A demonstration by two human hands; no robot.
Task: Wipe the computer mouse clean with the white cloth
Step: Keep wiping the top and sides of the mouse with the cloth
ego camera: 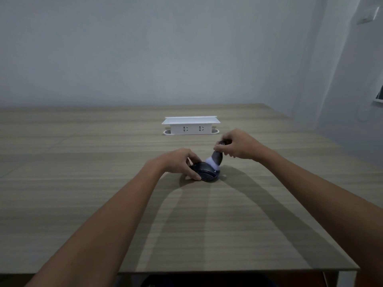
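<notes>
A black computer mouse lies on the wooden table, a little right of centre. My left hand grips its left side, thumb at the near edge and fingers over the far edge. My right hand is raised above and to the right of the mouse, pinching the top of the cloth. The cloth hangs down in a bunch, shaded grey near my fingers and white at its lower end. That white end touches the top right of the mouse.
A white pop-up power socket box stands on the table behind the mouse, near the far edge. A pale wall runs behind the table and another along the right. The table's front edge is close to my body.
</notes>
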